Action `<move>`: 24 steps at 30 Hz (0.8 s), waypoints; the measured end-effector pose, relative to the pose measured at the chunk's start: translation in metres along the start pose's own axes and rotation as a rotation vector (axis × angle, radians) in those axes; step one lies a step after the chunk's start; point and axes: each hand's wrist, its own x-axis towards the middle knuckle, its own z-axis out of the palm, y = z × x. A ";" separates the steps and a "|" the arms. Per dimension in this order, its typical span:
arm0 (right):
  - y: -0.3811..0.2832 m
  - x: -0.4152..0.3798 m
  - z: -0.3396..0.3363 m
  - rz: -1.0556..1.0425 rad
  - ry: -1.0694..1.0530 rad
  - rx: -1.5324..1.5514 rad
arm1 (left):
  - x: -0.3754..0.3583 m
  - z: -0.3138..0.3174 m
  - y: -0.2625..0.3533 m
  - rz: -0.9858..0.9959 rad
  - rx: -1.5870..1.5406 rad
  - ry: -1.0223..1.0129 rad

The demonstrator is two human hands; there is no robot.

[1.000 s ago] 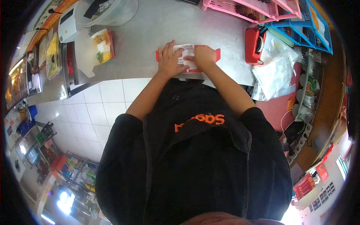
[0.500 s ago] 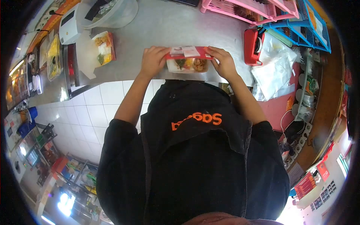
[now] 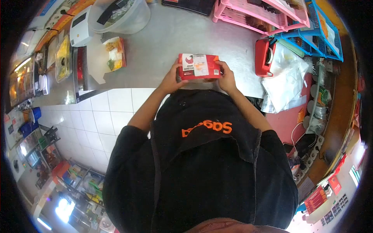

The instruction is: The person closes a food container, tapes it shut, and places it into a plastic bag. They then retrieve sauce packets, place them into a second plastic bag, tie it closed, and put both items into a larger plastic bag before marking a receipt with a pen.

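Observation:
A red food box (image 3: 213, 69) with a white label on its lid is between my hands at the near edge of the metal counter. Its lid is down, so the food inside is hidden. My left hand (image 3: 173, 79) grips the box's left end, thumb along the near side. At the right end, my right hand (image 3: 226, 75) has its fingers closed round the corner. Another food box (image 3: 123, 54), its lid folded out flat, lies farther left on the counter with rice, fried pieces and greens showing.
On the metal counter (image 3: 163, 35), a clear plastic tub (image 3: 142, 17) and a white printer-like device (image 3: 81, 29) stand at back left. To the right are a red tape dispenser (image 3: 262, 58), plastic bags (image 3: 285, 83), and pink (image 3: 248, 19) and blue (image 3: 330, 46) racks.
The lid has swung down over the food, and its labelled top now faces up. Both hands have moved nearer my body and down to the box's ends. The view has shifted slightly.

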 end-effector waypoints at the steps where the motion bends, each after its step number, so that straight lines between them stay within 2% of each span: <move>1: -0.001 0.003 -0.002 0.009 -0.001 0.019 | 0.004 0.004 -0.006 0.040 0.015 0.054; 4: -0.001 0.011 -0.003 -0.001 -0.015 -0.010 | 0.014 0.019 -0.006 0.153 0.029 0.244; 7: 0.000 0.016 -0.011 0.059 -0.021 -0.050 | 0.018 0.017 0.006 0.002 0.006 0.281; 8: -0.004 0.015 -0.011 0.064 -0.026 -0.052 | 0.020 0.015 0.010 0.035 -0.039 0.341; 11: -0.022 0.008 -0.013 0.129 -0.085 -0.073 | 0.029 0.009 0.004 0.011 -0.276 0.334; 12: -0.025 0.005 -0.012 0.157 -0.113 -0.082 | 0.029 0.005 0.002 0.003 -0.223 0.300; 15: -0.019 -0.004 -0.011 -0.186 -0.164 -0.437 | 0.018 -0.009 0.008 -0.025 -0.231 0.159; 16: 0.000 -0.004 -0.015 -0.225 -0.320 -0.664 | 0.014 -0.012 0.009 -0.010 -0.140 0.114; 18: 0.011 -0.010 -0.004 -0.159 -0.365 -0.743 | 0.001 -0.012 0.005 0.015 0.039 0.023; 20: 0.020 -0.011 0.005 -0.091 -0.452 -0.761 | -0.003 0.002 -0.002 -0.042 0.047 -0.013; 24: 0.015 -0.009 0.002 -0.041 -0.449 -0.863 | 0.001 -0.005 -0.010 -0.043 0.272 -0.146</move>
